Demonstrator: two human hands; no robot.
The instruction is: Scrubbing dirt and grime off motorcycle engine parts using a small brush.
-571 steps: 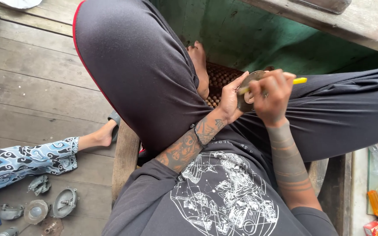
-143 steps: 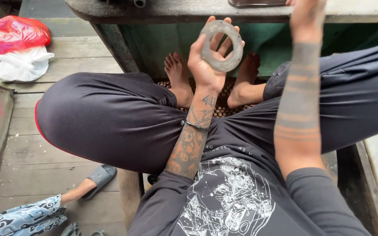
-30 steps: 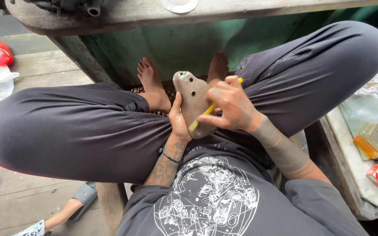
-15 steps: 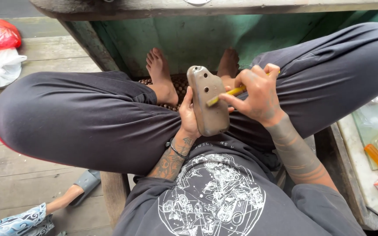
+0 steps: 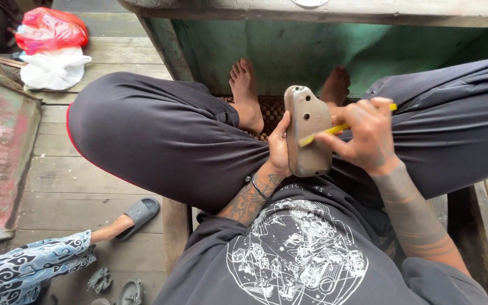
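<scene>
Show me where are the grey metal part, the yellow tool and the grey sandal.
grey metal part [image 5: 307, 133], head view, middle of its flat face.
yellow tool [image 5: 326, 132], head view, its shaft.
grey sandal [image 5: 139, 213], head view, its strap.

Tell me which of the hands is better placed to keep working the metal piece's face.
Right hand: it holds the yellow tool against the grey metal piece; the left hand only supports it.

Packages: red bag [image 5: 51, 28] and white bag [image 5: 55, 69] (touching, both crumpled plastic), upper left on planks [image 5: 108, 56].
</scene>
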